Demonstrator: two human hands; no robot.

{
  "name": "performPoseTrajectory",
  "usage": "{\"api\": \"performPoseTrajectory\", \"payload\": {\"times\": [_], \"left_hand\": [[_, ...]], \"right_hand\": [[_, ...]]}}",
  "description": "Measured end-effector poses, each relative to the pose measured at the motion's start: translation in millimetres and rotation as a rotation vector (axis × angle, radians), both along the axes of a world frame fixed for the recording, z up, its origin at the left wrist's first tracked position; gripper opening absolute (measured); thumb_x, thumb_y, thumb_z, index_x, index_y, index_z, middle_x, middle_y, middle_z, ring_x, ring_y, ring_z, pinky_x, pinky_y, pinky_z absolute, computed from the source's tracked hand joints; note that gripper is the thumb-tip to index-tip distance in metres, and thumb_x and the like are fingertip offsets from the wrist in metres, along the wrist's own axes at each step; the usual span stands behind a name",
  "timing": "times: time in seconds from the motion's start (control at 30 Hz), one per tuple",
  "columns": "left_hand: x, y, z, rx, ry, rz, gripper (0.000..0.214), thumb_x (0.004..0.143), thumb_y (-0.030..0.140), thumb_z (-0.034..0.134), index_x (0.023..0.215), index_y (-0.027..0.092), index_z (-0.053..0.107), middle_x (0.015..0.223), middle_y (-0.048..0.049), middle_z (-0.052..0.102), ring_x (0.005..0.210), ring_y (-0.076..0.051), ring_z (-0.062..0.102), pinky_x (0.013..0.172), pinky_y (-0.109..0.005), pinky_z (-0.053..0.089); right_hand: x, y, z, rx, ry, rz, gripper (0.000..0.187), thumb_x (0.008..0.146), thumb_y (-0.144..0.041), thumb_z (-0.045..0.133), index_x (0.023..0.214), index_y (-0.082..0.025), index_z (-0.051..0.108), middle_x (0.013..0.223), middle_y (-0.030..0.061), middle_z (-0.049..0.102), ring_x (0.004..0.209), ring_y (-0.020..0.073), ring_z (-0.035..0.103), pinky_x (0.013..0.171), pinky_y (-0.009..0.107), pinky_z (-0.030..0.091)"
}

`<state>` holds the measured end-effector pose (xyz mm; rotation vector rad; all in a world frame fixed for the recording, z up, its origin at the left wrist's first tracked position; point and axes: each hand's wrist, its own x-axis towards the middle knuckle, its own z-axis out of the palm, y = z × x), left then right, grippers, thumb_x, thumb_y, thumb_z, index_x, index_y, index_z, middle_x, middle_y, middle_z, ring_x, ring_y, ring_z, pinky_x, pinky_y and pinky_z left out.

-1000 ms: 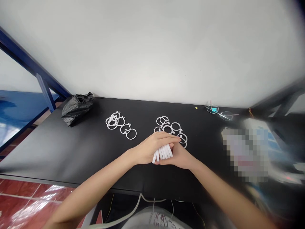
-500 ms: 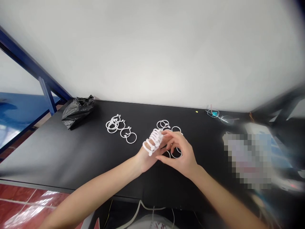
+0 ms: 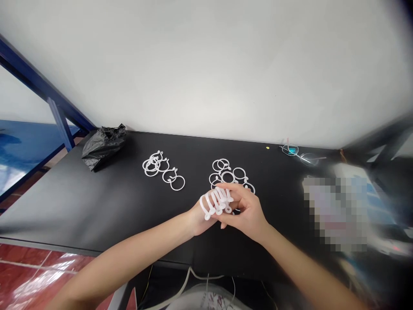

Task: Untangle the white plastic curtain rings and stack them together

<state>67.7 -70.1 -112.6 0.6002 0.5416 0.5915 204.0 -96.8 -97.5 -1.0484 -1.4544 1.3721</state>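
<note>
Several white plastic curtain rings (image 3: 213, 203) with small eyelets are looped in a row around my left hand (image 3: 197, 217), over its back. Most of that hand's fingers are hidden behind the rings and my other hand. From the right, my right hand (image 3: 253, 211) closes over the row, its thumb below and its fingers above, touching the rings nearest the fingertips. Just beyond the hands, a loose cluster of similar rings (image 3: 227, 177) lies on the black table (image 3: 112, 202), partly covered by my right hand. Another group of rings (image 3: 169, 175) lies farther left.
A crumpled black plastic bag (image 3: 105, 144) rests at the back left. Eyeglasses (image 3: 292, 150) lie at the back right, near a small yellow speck (image 3: 267, 147). A blurred, pixelated item (image 3: 335, 215) is on the right. A pale wall (image 3: 206, 77) rises behind the table.
My right hand has closed in on the row of rings around my left hand. The rings now sit tilted and more spread, eyelets downward. More of the cluster behind shows.
</note>
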Motion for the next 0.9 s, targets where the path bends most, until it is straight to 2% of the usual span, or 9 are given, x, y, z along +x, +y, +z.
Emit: {"api": "performPoseTrajectory", "payload": {"times": [0.1,0.23,0.3,0.4,0.5,0.6,0.73,0.83,0.9], "left_hand": [[0,0,-1.4,0.044,0.021,-0.01,0.05,0.068,0.029,0.073,0.115,0.013,0.064,0.085,-0.0086,0.067,0.06,-0.016,0.056,0.044,-0.024,0.039],[-1,-3,3.7,0.008,0.01,0.023,0.049,0.081,0.032,0.062,0.128,0.018,0.059,0.112,-0.0123,0.065,0.075,-0.017,0.061,0.053,-0.024,0.044],[-2,-4,6.6,-0.006,0.039,0.019,0.052,0.082,0.03,0.059,0.132,0.018,0.056,0.117,-0.0135,0.063,0.083,-0.019,0.062,0.056,-0.024,0.045],[-1,-4,7.9,0.043,0.103,-0.031,0.054,0.081,0.031,0.062,0.132,0.018,0.055,0.106,-0.0125,0.065,0.072,-0.018,0.062,0.049,-0.023,0.044],[-3,1,6.9,0.224,0.156,-0.07,0.036,0.079,0.032,0.066,0.111,0.015,0.064,0.09,-0.0085,0.066,0.063,-0.016,0.061,0.049,-0.025,0.047],[-10,8,7.1,0.536,0.237,-0.024,0.015,0.078,0.024,0.065,0.088,0.013,0.065,0.078,-0.0047,0.066,0.067,-0.017,0.063,0.06,-0.027,0.05],[-24,17,8.9,0.964,0.458,0.022,0.027,0.076,0.012,0.059,0.102,0.016,0.066,0.086,-0.0022,0.07,0.073,-0.015,0.063,0.067,-0.025,0.048],[-29,20,10.3,1.056,0.553,-0.035,0.024,0.079,0.011,0.056,0.101,0.016,0.065,0.083,-0.0012,0.069,0.067,-0.012,0.059,0.061,-0.022,0.044],[-28,21,11.1,0.982,0.47,-0.07,0.016,0.083,0.015,0.054,0.095,0.014,0.065,0.08,-0.0025,0.068,0.067,-0.013,0.06,0.061,-0.022,0.045]], "right_hand": [[3,1,2.2,-0.072,0.027,0.04,0.06,0.066,-0.018,0.084,0.121,-0.028,0.063,0.08,-0.0018,0.072,0.048,0.0141,0.067,0.043,0.024,0.057],[2,0,-1.7,0.036,-0.069,0.096,0.066,0.065,-0.015,0.084,0.126,-0.03,0.062,0.071,-0.0046,0.07,0.05,0.0127,0.067,0.047,0.022,0.056],[0,-1,-4.7,0.11,-0.109,0.074,0.062,0.065,-0.012,0.083,0.122,-0.028,0.065,0.062,-0.0068,0.066,0.045,0.0108,0.063,0.047,0.021,0.054],[-1,-3,-5.7,0.133,-0.065,0.011,0.048,0.063,-0.009,0.081,0.108,-0.025,0.072,0.06,-0.006,0.065,0.041,0.0102,0.061,0.042,0.02,0.053],[3,-2,-1.3,0.034,0.033,-0.02,0.042,0.061,-0.012,0.085,0.1,-0.022,0.074,0.071,-0.0023,0.07,0.043,0.0123,0.065,0.038,0.02,0.054],[9,1,4.0,-0.098,0.071,0.035,0.05,0.059,-0.015,0.087,0.107,-0.023,0.074,0.078,-0.0008,0.073,0.046,0.0147,0.069,0.042,0.021,0.058],[13,3,6.2,-0.224,0.058,0.092,0.059,0.061,-0.018,0.088,0.117,-0.021,0.071,0.07,-0.0024,0.072,0.048,0.0168,0.072,0.048,0.023,0.061],[13,5,6.9,-0.288,0.061,0.122,0.06,0.062,-0.021,0.088,0.119,-0.019,0.069,0.071,-0.0016,0.073,0.046,0.017,0.071,0.048,0.024,0.061],[14,7,8.7,-0.296,0.102,0.146,0.065,0.065,-0.021,0.086,0.126,-0.02,0.063,0.076,-0.0001,0.074,0.047,0.0167,0.071,0.046,0.024,0.06]]}}
